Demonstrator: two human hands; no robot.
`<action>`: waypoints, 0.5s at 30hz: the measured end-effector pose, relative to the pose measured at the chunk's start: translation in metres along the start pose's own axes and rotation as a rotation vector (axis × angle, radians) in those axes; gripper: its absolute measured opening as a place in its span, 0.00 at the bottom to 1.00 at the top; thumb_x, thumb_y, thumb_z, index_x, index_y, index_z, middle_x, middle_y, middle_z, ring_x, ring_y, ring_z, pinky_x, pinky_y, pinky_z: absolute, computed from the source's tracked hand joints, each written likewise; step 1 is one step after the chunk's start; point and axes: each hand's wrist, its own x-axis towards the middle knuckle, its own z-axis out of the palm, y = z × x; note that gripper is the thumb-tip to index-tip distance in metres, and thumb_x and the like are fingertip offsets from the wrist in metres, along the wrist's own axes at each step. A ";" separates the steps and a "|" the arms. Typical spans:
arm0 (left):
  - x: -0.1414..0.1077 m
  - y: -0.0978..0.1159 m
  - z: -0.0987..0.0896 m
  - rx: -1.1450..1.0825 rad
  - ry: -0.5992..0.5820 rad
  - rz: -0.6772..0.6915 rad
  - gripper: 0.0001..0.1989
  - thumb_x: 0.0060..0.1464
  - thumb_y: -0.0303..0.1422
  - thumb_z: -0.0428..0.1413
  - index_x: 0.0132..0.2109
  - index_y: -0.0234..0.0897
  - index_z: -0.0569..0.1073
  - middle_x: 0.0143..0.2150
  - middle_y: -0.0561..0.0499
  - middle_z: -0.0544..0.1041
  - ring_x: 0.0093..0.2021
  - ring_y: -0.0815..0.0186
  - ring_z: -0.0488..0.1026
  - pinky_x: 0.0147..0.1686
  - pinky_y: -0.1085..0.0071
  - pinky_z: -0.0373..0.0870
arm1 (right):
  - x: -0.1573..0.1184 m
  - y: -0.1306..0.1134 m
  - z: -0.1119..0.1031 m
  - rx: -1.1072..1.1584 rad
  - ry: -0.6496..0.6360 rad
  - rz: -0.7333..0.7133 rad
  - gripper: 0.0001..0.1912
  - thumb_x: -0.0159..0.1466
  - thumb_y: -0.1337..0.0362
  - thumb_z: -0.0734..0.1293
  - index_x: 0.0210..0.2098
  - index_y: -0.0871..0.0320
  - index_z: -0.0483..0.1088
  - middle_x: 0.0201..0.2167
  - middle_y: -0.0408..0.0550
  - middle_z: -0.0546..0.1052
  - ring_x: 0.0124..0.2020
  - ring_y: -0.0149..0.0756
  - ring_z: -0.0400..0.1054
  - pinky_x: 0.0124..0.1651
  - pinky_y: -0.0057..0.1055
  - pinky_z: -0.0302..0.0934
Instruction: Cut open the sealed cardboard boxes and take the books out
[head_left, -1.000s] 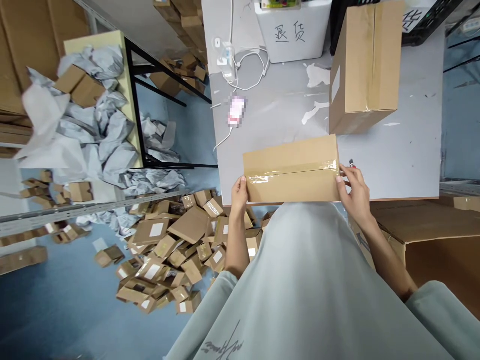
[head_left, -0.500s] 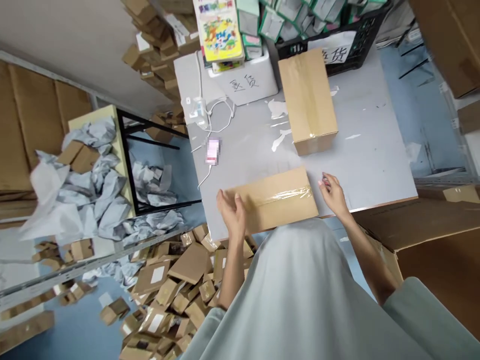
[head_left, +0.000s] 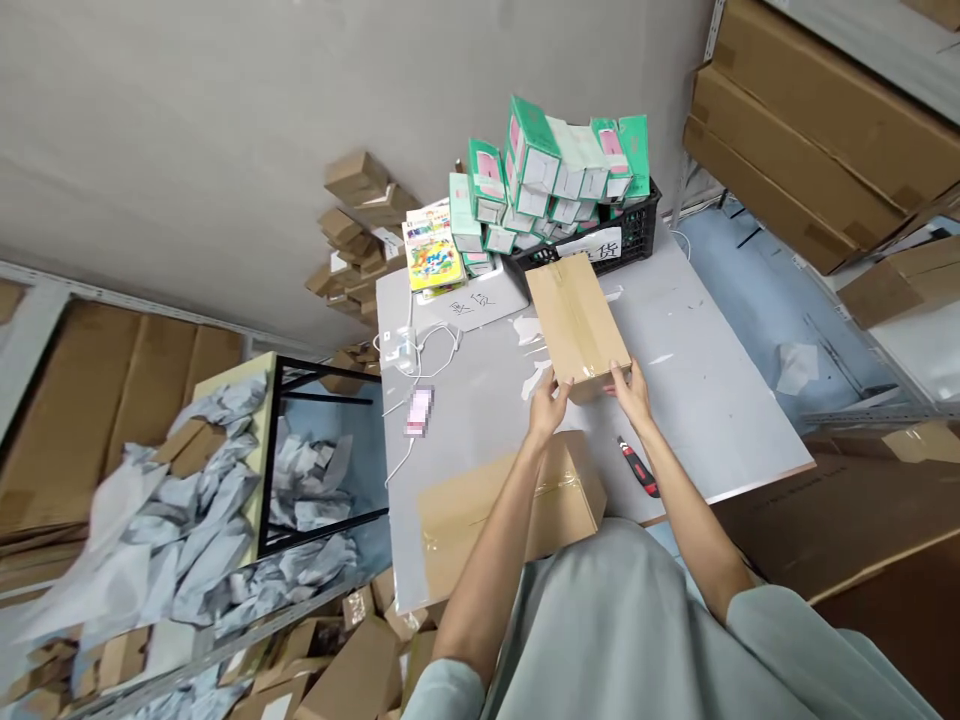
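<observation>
On the grey table (head_left: 697,400) lies a taped cardboard box (head_left: 577,315), pointing away from me. My left hand (head_left: 549,405) grips its near left corner and my right hand (head_left: 628,390) its near right corner, thumbs on the top edge. Under my left forearm a second taped box (head_left: 465,500) lies along the front edge, partly covered by the arm. A red and black utility knife (head_left: 639,468) rests on the table between that second box and my right forearm.
At the back, a black crate (head_left: 637,230) holds several green and white boxes (head_left: 536,150), beside books (head_left: 435,262) on a white bin (head_left: 480,300). A phone (head_left: 419,411) and white cables lie left. Grey wrapping (head_left: 217,500) covers a side table. Cartons stand right.
Both hands have moved forward from the nearer box to the farther one and taken hold of it. The knife now lies on the table. The view has tilted up, showing more wall.
</observation>
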 end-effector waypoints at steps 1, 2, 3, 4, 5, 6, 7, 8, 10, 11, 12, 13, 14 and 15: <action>-0.003 0.004 0.006 0.023 -0.006 0.004 0.33 0.74 0.46 0.57 0.79 0.39 0.69 0.67 0.38 0.84 0.67 0.48 0.82 0.68 0.54 0.75 | 0.000 0.002 -0.009 0.025 0.018 0.007 0.52 0.69 0.30 0.64 0.79 0.58 0.62 0.68 0.64 0.80 0.41 0.47 0.86 0.47 0.44 0.83; -0.004 0.009 0.012 0.044 -0.016 0.009 0.33 0.74 0.46 0.58 0.79 0.40 0.70 0.66 0.38 0.85 0.67 0.47 0.82 0.67 0.54 0.75 | 0.000 0.005 -0.020 0.046 0.043 0.014 0.51 0.68 0.31 0.65 0.78 0.59 0.63 0.66 0.64 0.81 0.42 0.48 0.86 0.48 0.45 0.83; -0.005 0.015 0.021 0.061 -0.030 0.014 0.32 0.74 0.46 0.58 0.78 0.41 0.71 0.65 0.38 0.85 0.67 0.46 0.82 0.66 0.54 0.76 | 0.002 0.006 -0.031 0.061 0.069 0.019 0.51 0.68 0.31 0.65 0.78 0.59 0.63 0.65 0.64 0.82 0.42 0.49 0.86 0.49 0.46 0.83; -0.005 0.021 0.030 0.075 -0.049 0.017 0.31 0.74 0.46 0.59 0.77 0.42 0.72 0.64 0.39 0.86 0.67 0.45 0.82 0.65 0.55 0.77 | 0.004 0.008 -0.043 0.065 0.096 0.020 0.51 0.68 0.32 0.65 0.77 0.60 0.63 0.64 0.65 0.82 0.42 0.50 0.86 0.50 0.47 0.83; -0.003 0.027 0.041 0.087 -0.069 0.018 0.30 0.74 0.46 0.60 0.76 0.44 0.74 0.64 0.39 0.86 0.66 0.45 0.83 0.64 0.56 0.77 | 0.008 0.008 -0.055 0.056 0.127 0.016 0.51 0.68 0.32 0.66 0.77 0.61 0.62 0.63 0.65 0.82 0.41 0.50 0.86 0.50 0.47 0.83; -0.001 0.033 0.052 0.097 -0.088 0.015 0.28 0.74 0.45 0.60 0.75 0.45 0.75 0.63 0.40 0.87 0.65 0.45 0.84 0.62 0.57 0.78 | 0.013 0.008 -0.067 0.039 0.156 0.006 0.52 0.67 0.32 0.66 0.77 0.61 0.62 0.64 0.66 0.82 0.41 0.50 0.86 0.50 0.47 0.82; 0.003 0.039 0.064 0.102 -0.103 0.011 0.27 0.74 0.45 0.60 0.74 0.45 0.76 0.62 0.40 0.87 0.63 0.45 0.85 0.61 0.57 0.78 | 0.019 0.007 -0.078 0.017 0.181 -0.007 0.52 0.67 0.32 0.66 0.77 0.62 0.63 0.64 0.67 0.81 0.40 0.49 0.86 0.51 0.47 0.82; 0.007 0.046 0.076 0.104 -0.112 0.009 0.26 0.74 0.44 0.60 0.74 0.45 0.77 0.61 0.41 0.88 0.62 0.46 0.85 0.60 0.58 0.78 | 0.025 0.005 -0.088 -0.003 0.203 -0.019 0.52 0.66 0.31 0.65 0.77 0.62 0.63 0.64 0.67 0.81 0.41 0.49 0.85 0.51 0.47 0.82; 0.017 0.059 0.097 0.113 -0.113 0.004 0.25 0.75 0.42 0.60 0.73 0.44 0.77 0.60 0.41 0.88 0.62 0.47 0.85 0.60 0.59 0.78 | 0.041 0.001 -0.106 -0.026 0.228 -0.038 0.54 0.65 0.30 0.64 0.76 0.63 0.63 0.66 0.69 0.79 0.42 0.49 0.85 0.51 0.47 0.81; 0.023 0.066 0.106 0.122 -0.109 0.000 0.25 0.75 0.41 0.59 0.74 0.43 0.76 0.60 0.40 0.88 0.62 0.47 0.85 0.60 0.59 0.77 | 0.049 -0.002 -0.113 -0.031 0.232 -0.044 0.54 0.65 0.29 0.64 0.75 0.63 0.63 0.66 0.70 0.78 0.44 0.49 0.85 0.51 0.46 0.81; 0.028 0.072 0.113 0.133 -0.104 -0.008 0.25 0.75 0.41 0.59 0.74 0.42 0.76 0.59 0.39 0.88 0.62 0.46 0.85 0.60 0.59 0.77 | 0.056 -0.004 -0.119 -0.037 0.234 -0.050 0.55 0.64 0.28 0.64 0.75 0.63 0.63 0.67 0.71 0.77 0.45 0.49 0.84 0.51 0.46 0.81; 0.033 0.078 0.119 0.143 -0.098 -0.020 0.26 0.75 0.40 0.59 0.74 0.41 0.75 0.58 0.38 0.88 0.62 0.45 0.85 0.61 0.57 0.77 | 0.062 -0.005 -0.123 -0.046 0.237 -0.059 0.55 0.64 0.27 0.63 0.75 0.63 0.63 0.68 0.71 0.77 0.46 0.49 0.84 0.52 0.46 0.80; 0.035 0.082 0.123 0.147 -0.090 -0.037 0.26 0.75 0.40 0.58 0.75 0.40 0.75 0.58 0.37 0.88 0.62 0.44 0.85 0.62 0.55 0.77 | 0.067 -0.005 -0.126 -0.063 0.241 -0.075 0.54 0.65 0.27 0.62 0.74 0.63 0.63 0.67 0.70 0.77 0.47 0.50 0.83 0.52 0.46 0.80; 0.035 0.085 0.124 0.148 -0.080 -0.041 0.27 0.75 0.40 0.59 0.75 0.38 0.74 0.60 0.35 0.87 0.64 0.42 0.84 0.64 0.53 0.76 | 0.070 -0.003 -0.127 -0.105 0.241 -0.112 0.53 0.68 0.27 0.60 0.75 0.62 0.63 0.67 0.69 0.77 0.48 0.50 0.83 0.51 0.47 0.80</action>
